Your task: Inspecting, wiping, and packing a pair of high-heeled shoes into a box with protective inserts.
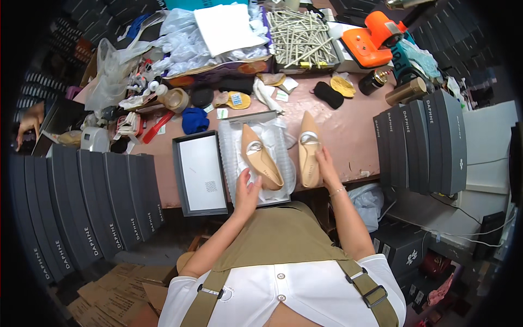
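Note:
My left hand (247,193) grips the heel end of a beige pointed flat shoe (263,163) with a silvery strap or ornament across its front. This shoe is over an open shoe box lined with clear ribbed plastic (231,147) and white tissue paper (277,133). A matching beige shoe (309,158) is in my right hand (327,168), just right of the box, toe pointing away from me. My right fingers close along its outer side, partly hidden beneath. Left of the box lies a dark grey lid (177,174), its white inside facing up.
Dark shoe boxes (87,207) stand in a row at left, with another row of boxes (419,147) at right. At the back are a bin of pale thin sticks (302,38), crumpled white tissue (180,41), an orange device (370,41), cloth pads (342,86) and a red-handled tool (157,128).

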